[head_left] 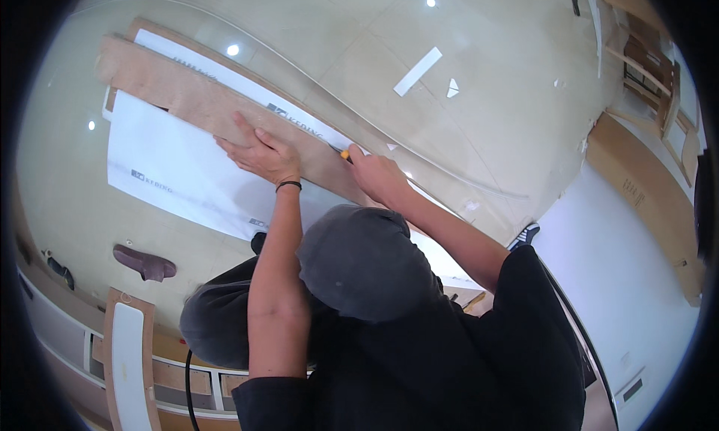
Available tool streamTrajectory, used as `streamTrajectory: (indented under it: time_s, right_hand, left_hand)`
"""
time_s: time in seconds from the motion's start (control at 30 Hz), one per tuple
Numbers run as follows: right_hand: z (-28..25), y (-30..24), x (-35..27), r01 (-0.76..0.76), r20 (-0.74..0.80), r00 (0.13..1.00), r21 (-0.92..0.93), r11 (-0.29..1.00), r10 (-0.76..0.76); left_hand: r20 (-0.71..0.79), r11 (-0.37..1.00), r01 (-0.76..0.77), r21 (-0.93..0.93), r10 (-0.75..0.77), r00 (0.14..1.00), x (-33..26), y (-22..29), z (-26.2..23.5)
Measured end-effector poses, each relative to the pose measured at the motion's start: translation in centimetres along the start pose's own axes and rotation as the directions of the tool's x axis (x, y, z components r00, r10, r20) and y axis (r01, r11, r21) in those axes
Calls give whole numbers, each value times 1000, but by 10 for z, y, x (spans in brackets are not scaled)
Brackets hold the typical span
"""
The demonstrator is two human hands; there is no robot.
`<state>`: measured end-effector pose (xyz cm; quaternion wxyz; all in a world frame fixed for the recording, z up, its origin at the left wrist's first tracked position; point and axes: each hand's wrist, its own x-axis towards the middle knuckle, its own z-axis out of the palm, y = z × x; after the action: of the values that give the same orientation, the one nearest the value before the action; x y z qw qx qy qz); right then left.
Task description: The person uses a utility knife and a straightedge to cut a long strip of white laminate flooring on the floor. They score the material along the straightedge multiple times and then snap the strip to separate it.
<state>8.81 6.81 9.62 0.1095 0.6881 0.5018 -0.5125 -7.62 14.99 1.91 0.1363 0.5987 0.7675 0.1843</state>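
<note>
A long brown wooden board [180,83] lies slantwise over white printed sheeting [165,143]. My left hand [262,154] is open and rests on the board's near edge, fingers stretched, with a dark band round the wrist. My right hand [378,178] is closed round a yellow-handled knife [345,155], most of it hidden in the fist. Its thin dark tip points up and left, over the board's far edge beside a white printed strip [258,105]. My knees are bent close to the board.
On the tiled floor beyond lie a white offcut [418,71] and a small white scrap [452,88]. A thin pale strip [419,160] curves past the board. A brown slipper [144,263] lies at left, near a white-faced panel [129,363]. Brown packaging [644,199] stands at right.
</note>
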Motion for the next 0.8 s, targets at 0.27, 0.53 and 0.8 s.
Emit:
streamTrajectory:
  time_s: [0.27, 0.53, 0.8]
  right_hand:
    - [48, 95, -73, -67, 0, 998, -18, 998, 67]
    - [67, 135, -109, -148, 33, 988, -112, 983, 152]
    - [-17, 36, -76, -156, -78, 985, 1, 988, 155]
  left_hand:
    - [-38, 1000, -26, -15, 26, 999, 0, -4, 4]
    - [-26, 1000, -22, 12, 23, 999, -3, -5, 8]
    - [-75, 997, -76, -8, 75, 994, -1, -6, 6]
